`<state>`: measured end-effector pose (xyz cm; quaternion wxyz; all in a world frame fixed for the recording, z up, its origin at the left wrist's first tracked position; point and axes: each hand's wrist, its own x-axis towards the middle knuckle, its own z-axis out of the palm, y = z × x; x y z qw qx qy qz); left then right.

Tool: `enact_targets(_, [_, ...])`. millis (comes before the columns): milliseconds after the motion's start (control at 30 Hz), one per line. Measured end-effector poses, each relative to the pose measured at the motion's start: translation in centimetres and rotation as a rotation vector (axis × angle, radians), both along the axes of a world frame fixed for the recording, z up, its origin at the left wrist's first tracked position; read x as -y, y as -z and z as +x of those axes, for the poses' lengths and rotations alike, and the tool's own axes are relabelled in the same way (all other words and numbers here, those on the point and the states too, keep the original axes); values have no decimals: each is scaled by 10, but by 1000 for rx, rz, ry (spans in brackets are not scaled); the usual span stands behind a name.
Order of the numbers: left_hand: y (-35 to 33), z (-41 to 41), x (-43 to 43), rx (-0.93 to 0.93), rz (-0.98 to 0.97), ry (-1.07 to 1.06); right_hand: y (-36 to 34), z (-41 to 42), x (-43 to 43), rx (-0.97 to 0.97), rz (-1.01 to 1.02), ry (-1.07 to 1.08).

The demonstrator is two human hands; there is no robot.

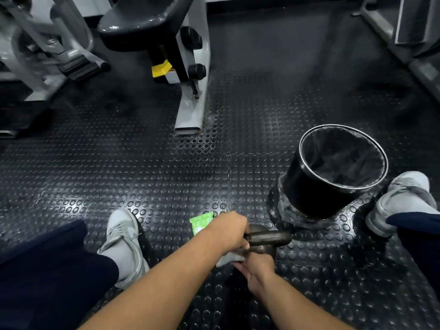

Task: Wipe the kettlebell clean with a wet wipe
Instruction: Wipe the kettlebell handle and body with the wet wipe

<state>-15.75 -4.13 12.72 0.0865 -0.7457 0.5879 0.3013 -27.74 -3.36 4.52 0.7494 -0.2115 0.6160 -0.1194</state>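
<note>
A dark iron kettlebell (269, 238) stands on the studded rubber floor between my feet. My left hand (228, 231) grips its handle from the left. Just below, my right hand (256, 267) holds a crumpled whitish wet wipe (228, 258) against the kettlebell's body; most of the body is hidden by both hands. A green wipe packet (201, 221) lies on the floor just left of my left hand, partly covered by it.
A black bin (333, 170) with a dark liner stands close to the right of the kettlebell. My grey shoes (123, 236) (402, 201) flank the spot. A gym machine's grey leg (190, 110) and seat are farther ahead; more frames at both sides.
</note>
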Motion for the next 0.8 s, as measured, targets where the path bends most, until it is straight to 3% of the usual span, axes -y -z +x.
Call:
enact_targets(200, [2, 0, 5, 32, 13, 36, -40, 16, -6, 175, 80, 161])
enact_targets(633, [-5, -1, 23, 8, 92, 33, -32, 33, -13, 132, 96, 179])
enact_targets(800, [1, 6, 22, 6, 79, 56, -40, 26, -10, 224, 155, 164])
